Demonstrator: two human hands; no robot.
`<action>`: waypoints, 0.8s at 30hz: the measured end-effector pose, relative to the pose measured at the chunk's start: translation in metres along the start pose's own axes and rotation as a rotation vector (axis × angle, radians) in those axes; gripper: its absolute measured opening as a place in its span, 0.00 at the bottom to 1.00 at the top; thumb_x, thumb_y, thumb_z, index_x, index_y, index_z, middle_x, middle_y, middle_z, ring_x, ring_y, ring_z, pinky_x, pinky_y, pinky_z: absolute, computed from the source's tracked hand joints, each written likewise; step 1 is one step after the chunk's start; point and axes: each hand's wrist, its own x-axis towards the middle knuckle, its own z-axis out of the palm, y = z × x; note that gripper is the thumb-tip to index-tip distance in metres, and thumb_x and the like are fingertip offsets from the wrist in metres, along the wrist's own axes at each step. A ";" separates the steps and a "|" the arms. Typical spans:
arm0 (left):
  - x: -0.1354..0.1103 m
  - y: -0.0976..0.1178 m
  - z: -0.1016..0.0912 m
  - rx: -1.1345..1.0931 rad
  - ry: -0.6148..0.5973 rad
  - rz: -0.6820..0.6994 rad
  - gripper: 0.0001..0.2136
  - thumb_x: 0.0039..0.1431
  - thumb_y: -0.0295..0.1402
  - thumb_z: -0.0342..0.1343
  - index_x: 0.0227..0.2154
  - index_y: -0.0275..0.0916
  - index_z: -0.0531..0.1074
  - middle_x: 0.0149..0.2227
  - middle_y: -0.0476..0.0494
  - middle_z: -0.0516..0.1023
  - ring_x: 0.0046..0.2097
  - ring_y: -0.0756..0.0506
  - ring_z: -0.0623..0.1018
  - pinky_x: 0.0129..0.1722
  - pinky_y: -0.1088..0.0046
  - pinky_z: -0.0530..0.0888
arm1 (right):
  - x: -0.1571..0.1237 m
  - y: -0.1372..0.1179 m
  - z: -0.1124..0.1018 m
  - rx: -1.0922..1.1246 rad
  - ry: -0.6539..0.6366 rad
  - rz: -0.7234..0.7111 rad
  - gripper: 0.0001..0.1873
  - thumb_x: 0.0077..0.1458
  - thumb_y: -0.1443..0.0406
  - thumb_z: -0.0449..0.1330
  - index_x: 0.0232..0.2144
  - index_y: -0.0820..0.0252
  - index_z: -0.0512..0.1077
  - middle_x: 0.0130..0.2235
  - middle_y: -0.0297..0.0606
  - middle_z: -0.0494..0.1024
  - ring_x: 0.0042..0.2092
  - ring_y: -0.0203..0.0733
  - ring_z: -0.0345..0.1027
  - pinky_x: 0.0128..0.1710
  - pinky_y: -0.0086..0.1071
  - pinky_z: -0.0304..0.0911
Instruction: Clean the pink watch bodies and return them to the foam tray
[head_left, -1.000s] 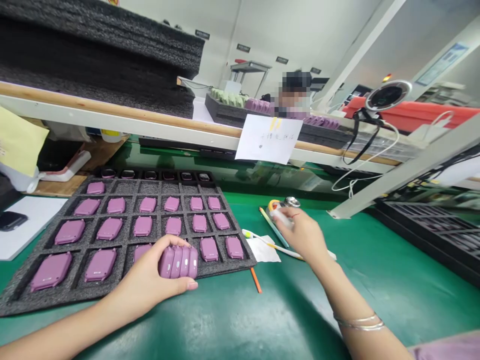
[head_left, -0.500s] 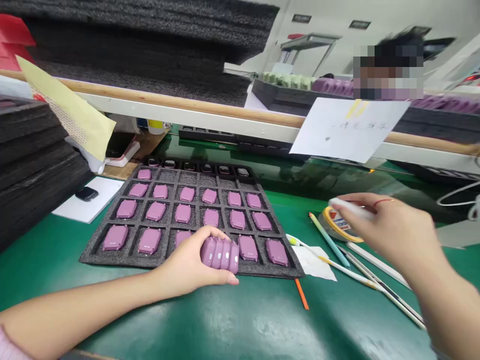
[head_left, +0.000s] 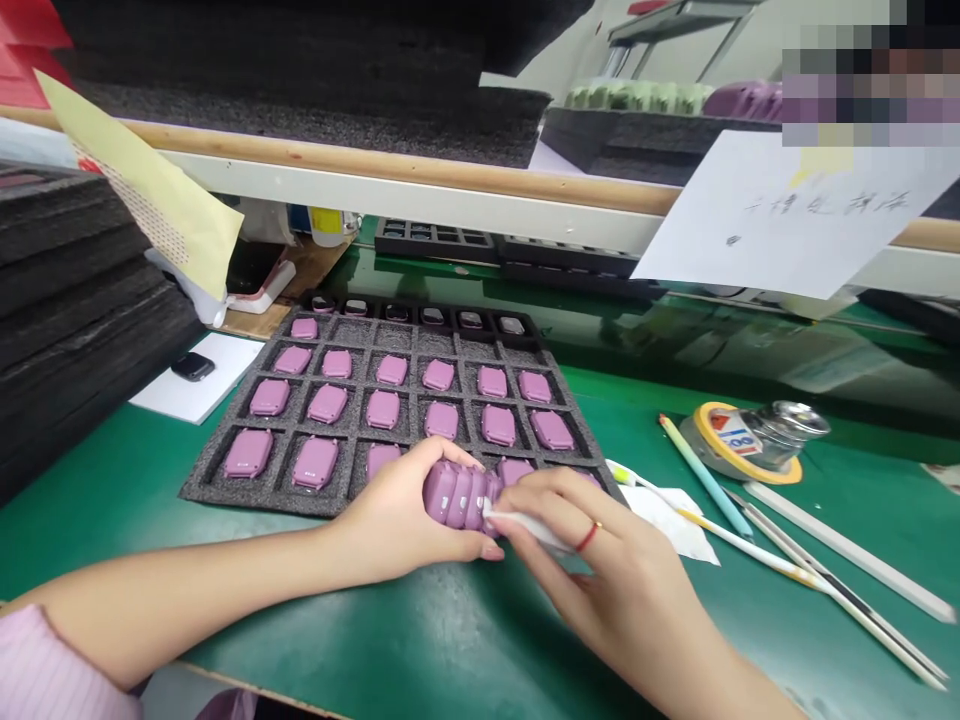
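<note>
My left hand (head_left: 397,515) grips a row of several mauve-pink watch-like devices (head_left: 456,497), held on edge over the front of a black foam tray (head_left: 201,488). My right hand (head_left: 592,560) pinches a folded white wipe (head_left: 529,528), and its tip presses against the end of that row. More pink devices (head_left: 383,409) lie singly in the tray's square pockets. My hands hide the tray's front right corner.
A tall stack of black foam sheets (head_left: 75,330) stands to the left. Right of the tray are a glass jar in a tape roll (head_left: 750,440), pens and a paper scrap (head_left: 667,520). A shelf edge (head_left: 375,170) with a taped note (head_left: 795,210) runs overhead.
My right hand has come left from beside the tape roll and brought the wipe against the row of devices. My left hand keeps its grip, and the view has shifted.
</note>
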 end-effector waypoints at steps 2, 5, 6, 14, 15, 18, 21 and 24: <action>0.000 -0.001 0.001 -0.016 0.002 0.004 0.28 0.38 0.35 0.75 0.43 0.42 0.69 0.44 0.48 0.78 0.42 0.44 0.76 0.46 0.64 0.73 | -0.001 0.001 0.001 0.000 0.015 -0.023 0.06 0.65 0.72 0.57 0.43 0.59 0.71 0.39 0.37 0.76 0.41 0.35 0.73 0.42 0.26 0.70; 0.000 -0.001 0.001 -0.007 0.011 0.005 0.27 0.38 0.33 0.74 0.43 0.42 0.69 0.43 0.48 0.78 0.42 0.44 0.77 0.45 0.65 0.73 | -0.003 -0.002 0.002 0.024 -0.055 -0.015 0.06 0.66 0.72 0.57 0.42 0.60 0.71 0.38 0.36 0.75 0.40 0.34 0.72 0.40 0.25 0.69; 0.001 0.000 0.001 -0.001 0.014 0.003 0.27 0.38 0.33 0.74 0.43 0.42 0.69 0.43 0.48 0.78 0.42 0.44 0.77 0.45 0.65 0.73 | -0.003 -0.003 0.002 0.017 -0.060 -0.020 0.06 0.66 0.73 0.56 0.42 0.60 0.71 0.38 0.37 0.75 0.39 0.34 0.72 0.40 0.25 0.69; 0.002 0.001 0.002 0.023 0.050 0.024 0.26 0.39 0.35 0.74 0.42 0.42 0.69 0.45 0.47 0.78 0.45 0.43 0.77 0.47 0.64 0.73 | -0.002 0.000 0.007 -0.100 0.038 -0.061 0.06 0.66 0.73 0.57 0.44 0.62 0.70 0.39 0.39 0.76 0.40 0.37 0.72 0.41 0.28 0.70; 0.002 0.000 0.002 0.016 0.043 0.019 0.27 0.39 0.35 0.74 0.42 0.42 0.69 0.45 0.47 0.79 0.44 0.43 0.77 0.47 0.64 0.73 | -0.002 -0.001 0.006 -0.098 0.033 -0.055 0.06 0.66 0.73 0.57 0.43 0.62 0.70 0.39 0.39 0.76 0.40 0.37 0.73 0.41 0.28 0.70; 0.001 -0.001 0.002 -0.002 0.027 0.005 0.27 0.39 0.34 0.74 0.43 0.43 0.69 0.44 0.47 0.79 0.44 0.43 0.78 0.47 0.64 0.73 | -0.004 -0.004 0.006 -0.085 -0.008 -0.042 0.06 0.67 0.72 0.56 0.44 0.61 0.70 0.39 0.39 0.75 0.40 0.37 0.73 0.40 0.28 0.70; 0.000 -0.002 0.002 0.014 0.021 0.001 0.27 0.39 0.35 0.74 0.43 0.43 0.69 0.44 0.47 0.78 0.43 0.43 0.77 0.46 0.64 0.74 | -0.006 -0.002 0.009 -0.141 0.030 -0.056 0.07 0.66 0.73 0.56 0.44 0.62 0.70 0.39 0.40 0.76 0.39 0.38 0.72 0.39 0.30 0.70; 0.000 -0.002 0.001 -0.002 0.001 -0.004 0.28 0.39 0.37 0.75 0.43 0.43 0.69 0.42 0.48 0.78 0.41 0.44 0.77 0.44 0.64 0.74 | -0.004 0.003 0.010 -0.179 0.082 -0.077 0.08 0.64 0.74 0.57 0.45 0.63 0.70 0.40 0.42 0.76 0.40 0.40 0.72 0.40 0.31 0.70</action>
